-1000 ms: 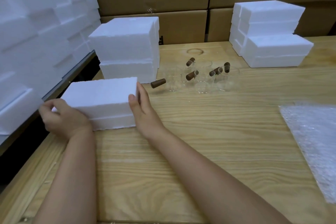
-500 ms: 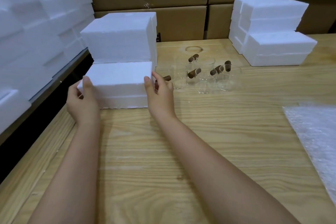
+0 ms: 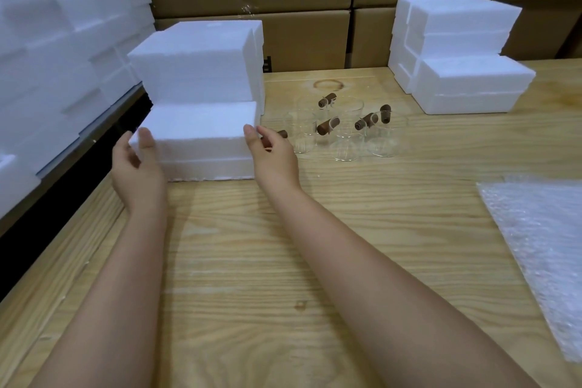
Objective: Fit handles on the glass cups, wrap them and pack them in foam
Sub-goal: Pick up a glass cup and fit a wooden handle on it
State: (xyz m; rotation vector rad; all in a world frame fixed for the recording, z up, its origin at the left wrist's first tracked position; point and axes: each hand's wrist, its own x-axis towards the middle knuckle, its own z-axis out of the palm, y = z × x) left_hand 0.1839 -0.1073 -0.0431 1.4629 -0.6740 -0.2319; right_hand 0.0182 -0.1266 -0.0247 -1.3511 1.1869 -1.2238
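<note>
Foam box [image 3: 201, 132] between left hand [image 3: 138, 167] and right hand [image 3: 275, 159], fingers [image 3: 145, 139] relaxed; five brown handles [image 3: 327, 126]

Foam block [image 3: 201, 135]: white, matt, fine-grained, lower edge slightly crumbly. Tabletop [image 3: 252, 261] under it: pale wood, bold grain, dull finish. Right of block: cups [image 3: 346, 149], clear glossy glass; handles [image 3: 327, 126] brown, matt, wood-like. Far right of block: bubble wrap [image 3: 541, 246], translucent pebbled plastic. Behind block: cardboard boxes [image 3: 305, 38], brown, dull.
</note>
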